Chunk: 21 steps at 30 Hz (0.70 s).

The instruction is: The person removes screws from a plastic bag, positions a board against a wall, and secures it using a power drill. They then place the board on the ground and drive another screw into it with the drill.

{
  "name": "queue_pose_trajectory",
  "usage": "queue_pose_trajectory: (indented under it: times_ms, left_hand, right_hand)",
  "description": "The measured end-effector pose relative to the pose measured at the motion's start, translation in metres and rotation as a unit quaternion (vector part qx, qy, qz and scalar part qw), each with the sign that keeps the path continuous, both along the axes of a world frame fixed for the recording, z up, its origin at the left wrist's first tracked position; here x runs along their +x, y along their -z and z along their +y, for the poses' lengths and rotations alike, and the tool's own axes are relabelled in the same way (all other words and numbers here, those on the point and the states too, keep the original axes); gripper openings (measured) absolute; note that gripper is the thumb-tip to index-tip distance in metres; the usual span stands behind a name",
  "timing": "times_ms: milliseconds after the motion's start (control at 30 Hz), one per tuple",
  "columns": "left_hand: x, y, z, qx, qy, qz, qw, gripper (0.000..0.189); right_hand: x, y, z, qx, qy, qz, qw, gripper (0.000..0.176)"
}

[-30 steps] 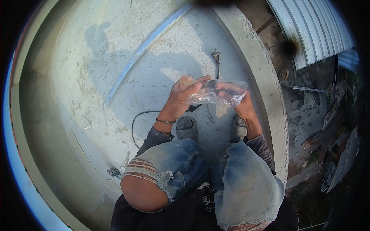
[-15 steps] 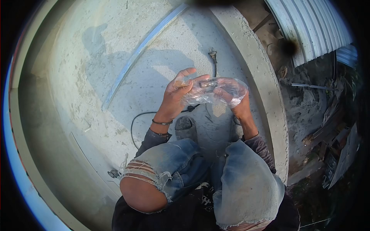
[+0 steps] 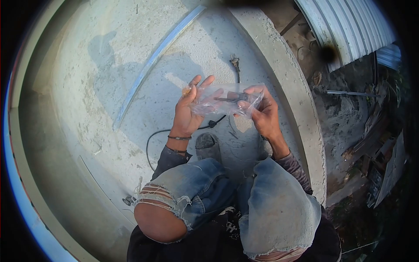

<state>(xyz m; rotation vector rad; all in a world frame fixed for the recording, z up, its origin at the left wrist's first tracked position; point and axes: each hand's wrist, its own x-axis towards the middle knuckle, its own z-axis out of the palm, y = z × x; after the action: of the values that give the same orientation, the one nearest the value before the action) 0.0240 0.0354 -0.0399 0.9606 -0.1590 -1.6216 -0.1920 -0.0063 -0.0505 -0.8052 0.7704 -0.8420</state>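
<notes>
A clear plastic bag (image 3: 209, 102) is stretched between my two hands above the concrete floor. Inside it, near its right end, lies a small dark object (image 3: 238, 96) that I cannot identify. The left end of the bag is pinched by my left hand (image 3: 187, 109), and a small yellowish bit shows at its fingertips. My right hand (image 3: 264, 111) grips the other end with thumb and fingers. Beyond the bag, a black cable with a plug (image 3: 235, 61) lies on the floor and runs beneath my hands.
A long metal strip (image 3: 152, 61) lies on the concrete floor (image 3: 131, 87) at the upper left. A raised concrete edge (image 3: 290, 70) curves along the right. Past it are corrugated metal sheets (image 3: 349, 28) and scrap boards (image 3: 388, 174). My shoe (image 3: 208, 146) is below the bag.
Both hands have shifted slightly left with the bag. The bag is spread flatter, and my right hand's fingers now show more clearly at its right end.
</notes>
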Motion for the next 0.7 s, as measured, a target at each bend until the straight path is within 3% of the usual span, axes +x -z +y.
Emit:
queue_pose_trajectory:
  times_ms: [133, 267, 367, 433, 700]
  left_hand:
    - [0.003, 0.016, 0.002, -0.010, -0.025, 0.115, 0.993, 0.043]
    - [-0.001, 0.012, 0.005, 0.028, -0.016, 0.145, 0.989, 0.049]
    - [0.000, 0.009, 0.008, 0.007, 0.057, 0.083, 0.995, 0.051]
    - [-0.001, 0.004, 0.008, 0.003, 0.100, -0.047, 0.994, 0.055]
    - [-0.015, -0.010, 0.004, -0.010, 0.155, -0.075, 0.985, 0.060]
  right_hand:
    - [0.002, 0.000, 0.002, -0.025, -0.011, -0.016, 0.999, 0.031]
    - [0.002, -0.003, 0.002, -0.049, -0.021, -0.023, 0.998, 0.030]
    - [-0.001, -0.001, -0.001, -0.040, -0.023, -0.059, 0.997, 0.029]
    - [-0.003, 0.002, -0.003, -0.034, -0.008, -0.032, 0.999, 0.030]
    - [-0.001, -0.006, -0.001, 0.001, 0.002, 0.094, 0.996, 0.030]
